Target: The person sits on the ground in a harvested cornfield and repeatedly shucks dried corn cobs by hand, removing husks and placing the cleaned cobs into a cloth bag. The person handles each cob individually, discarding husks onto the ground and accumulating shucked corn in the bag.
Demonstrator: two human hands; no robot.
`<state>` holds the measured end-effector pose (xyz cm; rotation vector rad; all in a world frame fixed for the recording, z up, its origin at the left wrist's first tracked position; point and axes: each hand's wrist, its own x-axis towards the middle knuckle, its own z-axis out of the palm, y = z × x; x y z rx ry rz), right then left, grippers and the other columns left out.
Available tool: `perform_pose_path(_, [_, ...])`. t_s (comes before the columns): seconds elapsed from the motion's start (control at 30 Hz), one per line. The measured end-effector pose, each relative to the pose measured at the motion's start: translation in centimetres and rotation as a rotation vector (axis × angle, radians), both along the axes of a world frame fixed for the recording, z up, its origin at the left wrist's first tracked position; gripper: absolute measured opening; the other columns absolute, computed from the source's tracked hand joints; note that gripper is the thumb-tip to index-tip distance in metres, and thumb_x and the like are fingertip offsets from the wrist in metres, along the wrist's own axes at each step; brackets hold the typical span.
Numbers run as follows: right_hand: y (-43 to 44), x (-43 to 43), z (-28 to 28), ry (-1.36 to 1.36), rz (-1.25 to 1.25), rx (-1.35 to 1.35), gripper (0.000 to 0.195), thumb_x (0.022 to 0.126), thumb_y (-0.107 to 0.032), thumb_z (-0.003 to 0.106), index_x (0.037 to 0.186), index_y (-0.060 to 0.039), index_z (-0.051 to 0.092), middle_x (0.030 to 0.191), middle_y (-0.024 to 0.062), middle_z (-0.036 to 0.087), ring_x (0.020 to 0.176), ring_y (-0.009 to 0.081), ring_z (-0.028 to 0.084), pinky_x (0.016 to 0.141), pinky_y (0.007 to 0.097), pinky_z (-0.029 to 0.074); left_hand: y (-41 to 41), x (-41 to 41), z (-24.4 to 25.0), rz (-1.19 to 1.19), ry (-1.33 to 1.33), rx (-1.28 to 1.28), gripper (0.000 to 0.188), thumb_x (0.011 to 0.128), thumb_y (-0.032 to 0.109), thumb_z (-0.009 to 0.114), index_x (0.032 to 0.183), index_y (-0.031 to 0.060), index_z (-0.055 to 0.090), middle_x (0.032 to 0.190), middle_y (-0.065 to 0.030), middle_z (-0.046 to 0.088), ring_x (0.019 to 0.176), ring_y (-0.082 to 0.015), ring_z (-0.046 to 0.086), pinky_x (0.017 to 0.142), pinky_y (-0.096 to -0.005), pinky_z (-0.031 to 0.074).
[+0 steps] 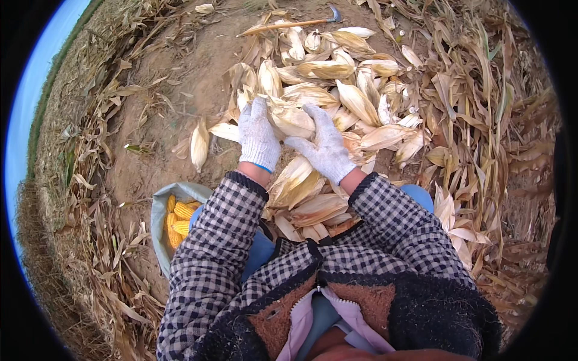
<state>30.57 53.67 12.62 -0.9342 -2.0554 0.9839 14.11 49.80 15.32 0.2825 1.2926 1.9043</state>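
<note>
An ear of corn in its dry husk lies between my two hands, above a heap of similar ears. My left hand, in a white knit glove, grips its left end, with the fingers pointing away from me. The gloved right hand spans its right end, thumb on the near side and fingers on the far side. Below my hands, loose pale husks are piled up to my lap. Beyond them spreads the heap of unhusked ears.
A pale sack with several bare yellow cobs stands by my left leg. A wooden-handled sickle lies at the heap's far edge. One husked-over ear rests apart on the soil. Dry stalks line the right side.
</note>
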Motion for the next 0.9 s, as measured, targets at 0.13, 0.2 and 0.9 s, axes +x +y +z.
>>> perform_pose_path(0.13, [0.2, 0.0, -0.4, 0.022, -0.109, -0.111, 0.087, 0.093, -0.047, 0.079, 0.156, 0.0003, 0.042, 0.147, 0.0248, 0.057, 0.140, 0.0391, 0.054, 0.120, 0.0444, 0.041, 0.3, -0.8, -1.2, -0.065, -0.137, 0.131, 0.031, 0.112, 0.024, 0.051, 0.126, -0.0003, 0.063, 0.120, -0.0119, 0.068, 0.107, -0.0224, 0.068, 0.092, -0.0359, 0.057])
perform_pose_path(0.2, [0.1, -0.3, 0.5, 0.205, 0.017, -0.348, 0.087, 0.095, -0.047, 0.077, 0.157, 0.0006, 0.040, 0.150, 0.0246, 0.056, 0.141, 0.0372, 0.054, 0.121, 0.0437, 0.041, 0.3, -1.2, -1.4, -0.118, -0.183, 0.158, 0.029, 0.113, 0.022, 0.049, 0.126, 0.0008, 0.063, 0.120, -0.0119, 0.068, 0.107, -0.0227, 0.068, 0.092, -0.0361, 0.059])
perform_pose_path(0.9, [8.2, 4.0, -3.5, 1.373, 0.147, -1.547, 0.057, 0.107, -0.027, 0.068, 0.151, 0.0019, 0.048, 0.141, 0.0152, 0.064, 0.125, 0.0270, 0.065, 0.106, 0.0430, 0.056, -4.4, -0.2, 3.3, -0.654, -0.144, 0.065, 0.021, 0.111, 0.023, 0.058, 0.106, 0.0028, 0.062, 0.091, -0.0023, 0.063, 0.079, -0.0123, 0.062, 0.074, -0.0261, 0.054])
